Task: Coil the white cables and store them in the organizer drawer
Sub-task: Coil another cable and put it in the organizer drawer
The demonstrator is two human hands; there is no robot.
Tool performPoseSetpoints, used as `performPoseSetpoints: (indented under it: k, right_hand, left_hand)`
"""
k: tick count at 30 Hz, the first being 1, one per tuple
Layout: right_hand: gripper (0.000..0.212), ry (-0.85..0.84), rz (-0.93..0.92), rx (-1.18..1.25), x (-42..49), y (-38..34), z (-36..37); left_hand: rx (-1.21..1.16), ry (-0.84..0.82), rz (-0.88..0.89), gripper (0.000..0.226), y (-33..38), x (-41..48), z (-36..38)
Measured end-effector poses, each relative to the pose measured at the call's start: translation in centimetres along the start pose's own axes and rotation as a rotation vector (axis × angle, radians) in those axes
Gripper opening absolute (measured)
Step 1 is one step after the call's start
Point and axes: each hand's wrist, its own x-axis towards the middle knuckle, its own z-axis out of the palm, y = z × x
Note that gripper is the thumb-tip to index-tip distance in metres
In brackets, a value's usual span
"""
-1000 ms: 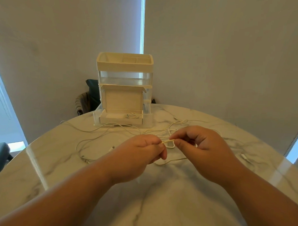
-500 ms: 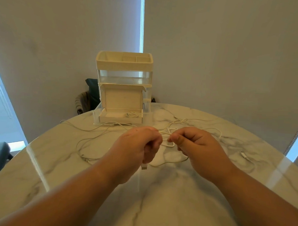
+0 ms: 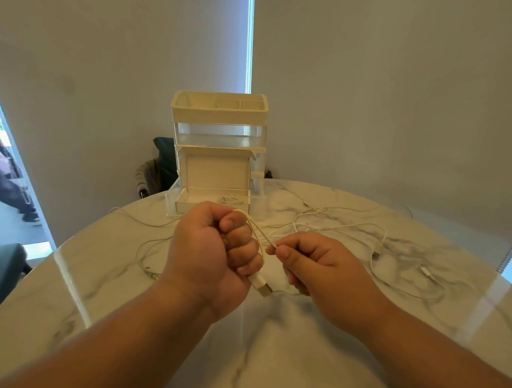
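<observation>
Your left hand (image 3: 212, 250) is held over the table (image 3: 300, 357) in a tight fist, fingers curled round the white cable (image 3: 259, 229), with its USB plug (image 3: 263, 285) poking out below your little finger. Your right hand (image 3: 313, 261), just beside it, pinches the same cable between thumb and forefinger. The open organizer drawer (image 3: 211, 204) sits beyond your knuckles
</observation>
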Motion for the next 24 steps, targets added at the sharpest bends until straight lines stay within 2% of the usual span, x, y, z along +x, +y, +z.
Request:
performPoseSetpoints:
  k: [4, 18, 24]
  right_hand:
    - [0.018, -0.032, 0.027, 0.081, -0.3, -0.1, 0.4]
    - [0.026, -0.137, 0.035, -0.017, -0.9, -0.4, 2.0]
    - [0.021, -0.193, 0.118, 0.018, -1.3, -0.3, 2.1]
  left_hand:
    - [-0.052, 0.030, 0.015, 0.029, 0.5, 0.0, 0.0]
    - [-0.195, 0.053, 0.068, 0.030, 1.8, 0.7, -0.5]
    - [-0.274, 0.042, 0.067, 0.032, 2.5, 1.5, -1.1]
